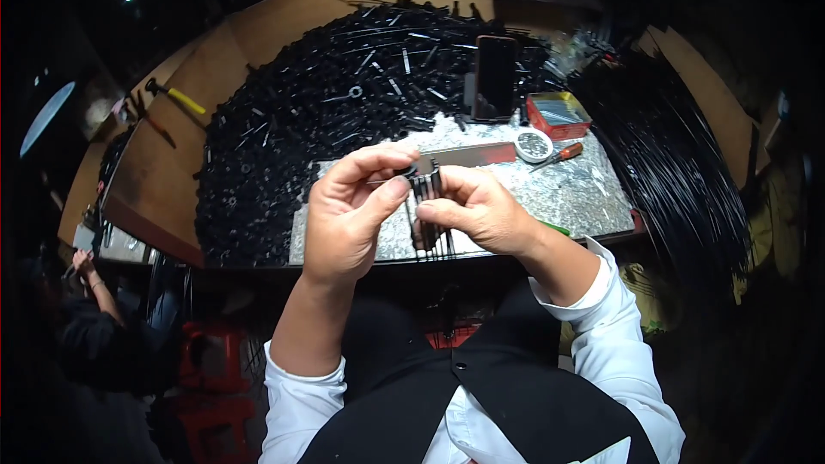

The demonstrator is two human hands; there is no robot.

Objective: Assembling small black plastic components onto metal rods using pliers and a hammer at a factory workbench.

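My left hand [344, 219] and my right hand [490, 210] meet over the near edge of a speckled stone slab [576, 185]. Pressed between my right thumb and fingers is a bundle of thin dark metal strips [425, 206], its ends hanging below the hand. Thumb and fingertips of my left hand close on a small dark piece [407, 170] at the bundle's upper end; it looks roundish, but the fingers partly cover it. A thin wire-like line shows by the left fingertips. Behind both hands lies a flat metal bar [481, 155].
A large heap of black parts [309, 94] fills the bench's left and back. A phone [495, 77] stands upright, near a red tin [559, 116], a white bowl [534, 146] and a screwdriver [560, 155]. Long black rods [679, 146] lie right. A yellow-handled hammer [176, 96] and another person's hand [83, 262] are left.
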